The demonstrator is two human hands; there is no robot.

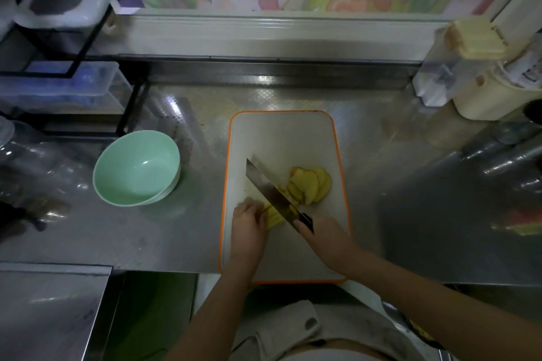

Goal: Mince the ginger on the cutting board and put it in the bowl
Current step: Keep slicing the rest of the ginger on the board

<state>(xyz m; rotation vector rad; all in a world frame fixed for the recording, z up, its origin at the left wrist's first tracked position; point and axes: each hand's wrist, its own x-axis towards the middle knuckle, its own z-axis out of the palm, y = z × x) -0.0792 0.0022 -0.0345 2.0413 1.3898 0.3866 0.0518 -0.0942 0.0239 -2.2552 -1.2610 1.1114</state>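
Left grip (247,226) pins ginger (275,218), right grip (325,239) clasps the cleaver (269,187) on the cutting board (281,132); mint-green bowl (132,167) stands well left.

Counter (410,184) is embossed sheet metal, glossy with glare spots; cutting board (281,138) smooth matt white plastic, orange rim; bowl (117,179) at left smooth, glossy, plastic or glazed unclear; knife (269,187) blade polished reflective metal, handle dark; far-left boxes (88,82) clear plastic.
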